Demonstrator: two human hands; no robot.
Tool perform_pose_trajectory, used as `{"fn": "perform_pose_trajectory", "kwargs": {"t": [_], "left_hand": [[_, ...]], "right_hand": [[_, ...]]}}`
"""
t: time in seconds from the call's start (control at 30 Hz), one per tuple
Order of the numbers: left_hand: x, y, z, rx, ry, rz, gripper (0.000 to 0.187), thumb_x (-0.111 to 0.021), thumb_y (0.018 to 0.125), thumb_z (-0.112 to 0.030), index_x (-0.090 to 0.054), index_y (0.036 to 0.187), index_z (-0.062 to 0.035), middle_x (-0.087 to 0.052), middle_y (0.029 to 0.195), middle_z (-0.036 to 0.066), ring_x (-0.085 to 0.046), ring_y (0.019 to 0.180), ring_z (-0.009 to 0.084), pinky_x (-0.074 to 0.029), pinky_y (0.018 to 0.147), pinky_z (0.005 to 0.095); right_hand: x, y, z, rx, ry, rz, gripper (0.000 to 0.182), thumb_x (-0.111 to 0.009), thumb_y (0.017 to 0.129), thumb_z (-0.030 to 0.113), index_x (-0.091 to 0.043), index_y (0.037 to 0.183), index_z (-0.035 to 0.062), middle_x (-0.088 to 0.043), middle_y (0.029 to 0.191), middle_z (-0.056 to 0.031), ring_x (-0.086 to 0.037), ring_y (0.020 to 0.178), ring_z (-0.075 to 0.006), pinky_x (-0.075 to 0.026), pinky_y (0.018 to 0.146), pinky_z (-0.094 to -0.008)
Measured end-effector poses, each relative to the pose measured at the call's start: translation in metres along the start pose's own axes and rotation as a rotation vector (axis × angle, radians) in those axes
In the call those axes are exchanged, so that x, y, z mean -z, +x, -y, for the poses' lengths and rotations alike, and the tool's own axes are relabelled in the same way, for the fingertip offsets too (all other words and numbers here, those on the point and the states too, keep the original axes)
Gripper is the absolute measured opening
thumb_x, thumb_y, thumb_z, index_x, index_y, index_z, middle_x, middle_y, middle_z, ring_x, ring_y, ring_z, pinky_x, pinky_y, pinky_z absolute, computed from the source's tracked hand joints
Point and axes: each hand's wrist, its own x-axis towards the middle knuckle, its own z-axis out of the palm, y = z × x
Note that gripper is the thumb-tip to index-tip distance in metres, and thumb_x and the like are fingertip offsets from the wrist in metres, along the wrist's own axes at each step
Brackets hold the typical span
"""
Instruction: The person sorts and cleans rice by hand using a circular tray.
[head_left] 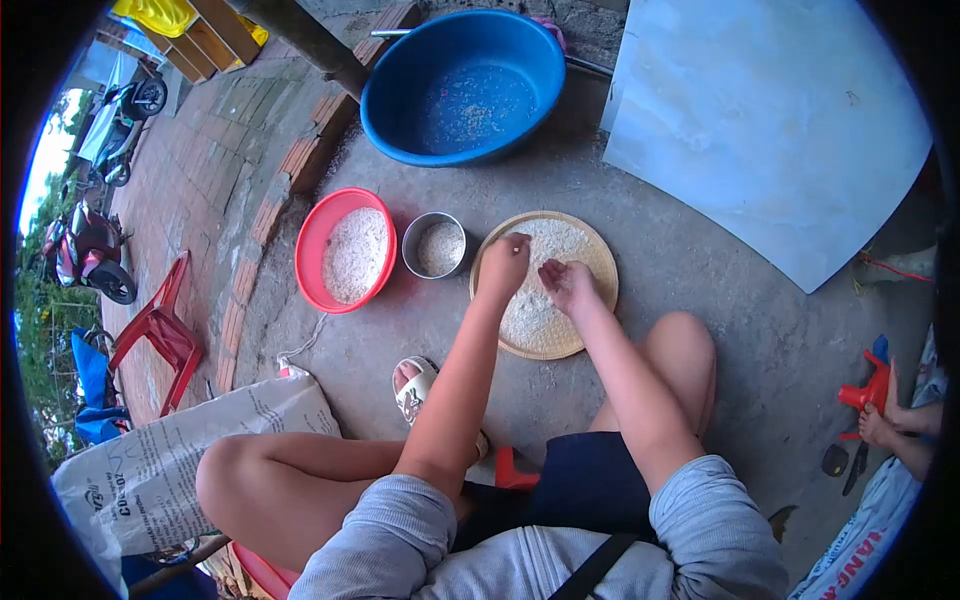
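A round woven tray (605, 262) lies on the concrete floor in front of me, spread with whitish grains (535, 318) that look like rice. Over its left part is my left hand (503, 266), fingers curled and pinched together; whatever they hold is too small to make out. My right hand (568, 284) hovers over the tray's right half, palm turned up and fingers slightly bent and loose. Left of the tray stands a metal pot (411, 250) with similar grains inside. Beside that, a pink-red basin (310, 255) holds more whitish grain.
A large blue tub (395, 140) with scattered grains stands beyond the pot. At upper right lies a pale sheet (760, 130). A printed sack (180, 460) is by my left knee, near a red chair (165, 335). Another person's hand (880, 428) shows at far right near a red object (868, 388).
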Motion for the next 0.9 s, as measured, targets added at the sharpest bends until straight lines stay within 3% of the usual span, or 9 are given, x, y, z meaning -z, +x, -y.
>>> {"fn": "perform_pose_trajectory", "kwargs": {"t": [0.13, 0.2, 0.33, 0.37, 0.57, 0.7, 0.8, 0.87, 0.9], "left_hand": [[-0.011, 0.003, 0.028, 0.000, -0.046, 0.014, 0.027, -0.055, 0.080, -0.014, -0.063, 0.103, -0.0026, -0.062, 0.101, 0.021, -0.059, 0.094, 0.0365, -0.046, 0.083, 0.0395], [-0.019, 0.000, 0.038, -0.203, 0.132, -0.047, 0.034, -0.056, 0.078, -0.011, -0.058, 0.111, -0.0024, -0.057, 0.111, 0.022, -0.055, 0.101, 0.0378, -0.045, 0.086, 0.0404], [-0.039, -0.007, 0.042, -0.159, 0.145, 0.054, 0.049, -0.057, 0.077, -0.009, -0.046, 0.124, -0.0015, -0.050, 0.122, 0.022, -0.051, 0.109, 0.0372, -0.040, 0.093, 0.0404], [-0.042, -0.005, 0.046, -0.197, 0.165, 0.114, 0.057, -0.056, 0.075, -0.008, -0.039, 0.129, -0.0010, -0.041, 0.131, 0.022, -0.044, 0.117, 0.0376, -0.037, 0.098, 0.0398], [-0.056, -0.002, 0.037, -0.309, 0.352, 0.063, 0.063, -0.055, 0.075, -0.008, -0.034, 0.134, -0.0023, -0.030, 0.140, 0.020, -0.026, 0.131, 0.0353, -0.030, 0.105, 0.0410], [-0.069, -0.002, 0.042, -0.300, 0.355, 0.056, 0.062, -0.056, 0.075, -0.009, -0.035, 0.133, -0.0025, -0.032, 0.139, 0.020, -0.027, 0.131, 0.0347, -0.029, 0.106, 0.0412], [-0.079, -0.010, 0.042, -0.488, 0.410, -0.028, 0.052, -0.057, 0.075, -0.010, -0.045, 0.125, -0.0012, -0.041, 0.132, 0.019, -0.038, 0.123, 0.0342, -0.034, 0.102, 0.0393], [-0.079, -0.024, 0.030, -0.390, 0.181, 0.042, 0.036, -0.056, 0.076, -0.009, -0.054, 0.111, -0.0011, -0.053, 0.119, 0.017, -0.049, 0.110, 0.0330, -0.042, 0.093, 0.0378], [-0.080, -0.031, 0.030, -0.413, 0.212, 0.023, 0.025, -0.054, 0.077, -0.007, -0.058, 0.101, -0.0016, -0.057, 0.108, 0.014, -0.054, 0.098, 0.0315, -0.046, 0.084, 0.0369]], "right_hand": [[0.006, 0.007, 0.008, 0.071, 0.014, -0.015, 0.030, -0.031, 0.088, 0.016, -0.051, 0.091, -0.0052, -0.056, 0.085, -0.0152, -0.058, 0.078, -0.0271, -0.055, 0.073, -0.0362], [0.010, 0.011, 0.012, 0.094, 0.037, -0.018, 0.029, -0.032, 0.088, 0.016, -0.051, 0.093, -0.0056, -0.055, 0.086, -0.0151, -0.058, 0.078, -0.0274, -0.055, 0.072, -0.0366], [0.014, 0.014, 0.015, 0.134, 0.027, -0.030, 0.033, -0.029, 0.090, 0.020, -0.050, 0.094, -0.0043, -0.054, 0.088, -0.0144, -0.057, 0.077, -0.0257, -0.054, 0.069, -0.0349], [0.014, 0.014, 0.015, 0.152, 0.026, -0.056, 0.034, -0.028, 0.091, 0.021, -0.050, 0.095, -0.0041, -0.054, 0.089, -0.0141, -0.056, 0.077, -0.0254, -0.054, 0.069, -0.0344], [0.011, 0.009, 0.019, 0.215, 0.046, -0.140, 0.036, -0.028, 0.089, 0.022, -0.051, 0.094, -0.0051, -0.055, 0.090, -0.0135, -0.057, 0.079, -0.0239, -0.053, 0.070, -0.0316], [0.008, 0.006, 0.023, 0.226, 0.013, -0.128, 0.036, -0.027, 0.090, 0.022, -0.051, 0.094, -0.0053, -0.055, 0.089, -0.0137, -0.057, 0.077, -0.0236, -0.053, 0.070, -0.0317], [0.006, 0.003, 0.024, 0.248, 0.018, -0.096, 0.037, -0.027, 0.090, 0.022, -0.051, 0.094, -0.0054, -0.056, 0.086, -0.0131, -0.058, 0.075, -0.0235, -0.053, 0.070, -0.0315], [0.004, -0.003, 0.025, 0.279, -0.023, -0.092, 0.038, -0.026, 0.089, 0.022, -0.053, 0.094, -0.0052, -0.057, 0.084, -0.0131, -0.059, 0.074, -0.0235, -0.053, 0.070, -0.0311], [0.005, -0.002, 0.026, 0.281, -0.024, -0.081, 0.038, -0.026, 0.089, 0.022, -0.053, 0.094, -0.0052, -0.057, 0.084, -0.0131, -0.059, 0.074, -0.0235, -0.053, 0.070, -0.0311]]}}
